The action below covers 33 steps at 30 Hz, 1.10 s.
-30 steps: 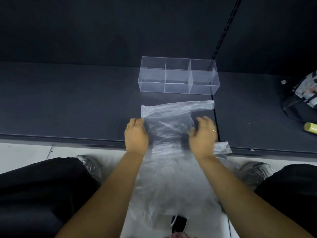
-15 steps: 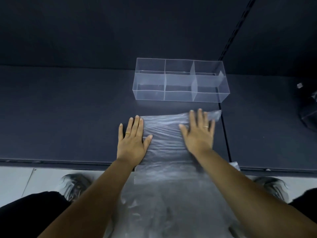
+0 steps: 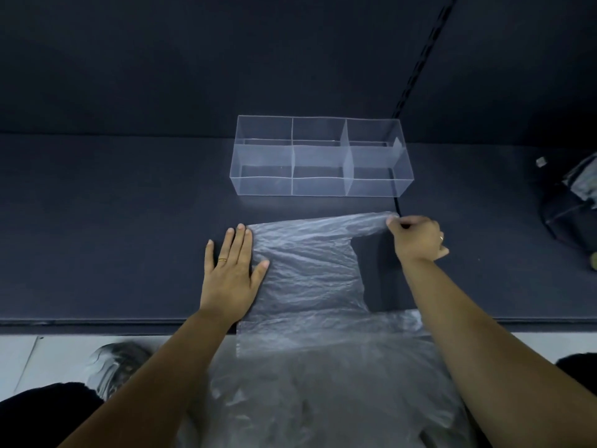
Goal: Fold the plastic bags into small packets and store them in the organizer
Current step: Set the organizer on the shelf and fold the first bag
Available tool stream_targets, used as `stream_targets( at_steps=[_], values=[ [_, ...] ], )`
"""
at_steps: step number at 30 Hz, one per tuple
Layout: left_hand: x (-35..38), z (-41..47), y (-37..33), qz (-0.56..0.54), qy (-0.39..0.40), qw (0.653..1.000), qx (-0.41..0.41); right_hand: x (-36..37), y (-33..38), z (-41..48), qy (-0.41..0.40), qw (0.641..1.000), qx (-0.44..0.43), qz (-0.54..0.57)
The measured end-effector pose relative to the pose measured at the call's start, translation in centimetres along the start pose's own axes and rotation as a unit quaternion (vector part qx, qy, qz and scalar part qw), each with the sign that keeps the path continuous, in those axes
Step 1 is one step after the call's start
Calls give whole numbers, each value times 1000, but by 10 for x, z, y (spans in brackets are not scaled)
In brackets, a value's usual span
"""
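Bag (image 3: 307, 270) flattening: your left hand (image 3: 231, 273) presses flat, your right hand (image 3: 415, 237) pinches the far handle; fold lengthwise next.

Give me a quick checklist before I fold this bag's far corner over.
1. Left hand flat on the plastic bag's left edge: ok.
2. Right hand pinching the far right corner: ok.
3. Bag fully on the table: not ok, near end hangs off.
4. Organizer apart from the bag: ok.
5. Organizer compartments free: ok, nothing visible inside.
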<state>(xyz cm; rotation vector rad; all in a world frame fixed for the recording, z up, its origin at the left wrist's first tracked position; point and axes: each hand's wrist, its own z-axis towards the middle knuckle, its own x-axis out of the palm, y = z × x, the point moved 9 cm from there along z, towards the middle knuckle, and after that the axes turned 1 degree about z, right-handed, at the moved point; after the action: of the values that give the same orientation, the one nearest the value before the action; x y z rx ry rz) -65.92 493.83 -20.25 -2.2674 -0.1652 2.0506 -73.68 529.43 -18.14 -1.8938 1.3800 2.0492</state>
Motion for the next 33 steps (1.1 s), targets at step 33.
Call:
stream_targets(
  at_steps=[33],
  values=[
    [-1,-118,-42,28,-15,961,273,48,20,-266,228,824,-508,-106]
  ],
)
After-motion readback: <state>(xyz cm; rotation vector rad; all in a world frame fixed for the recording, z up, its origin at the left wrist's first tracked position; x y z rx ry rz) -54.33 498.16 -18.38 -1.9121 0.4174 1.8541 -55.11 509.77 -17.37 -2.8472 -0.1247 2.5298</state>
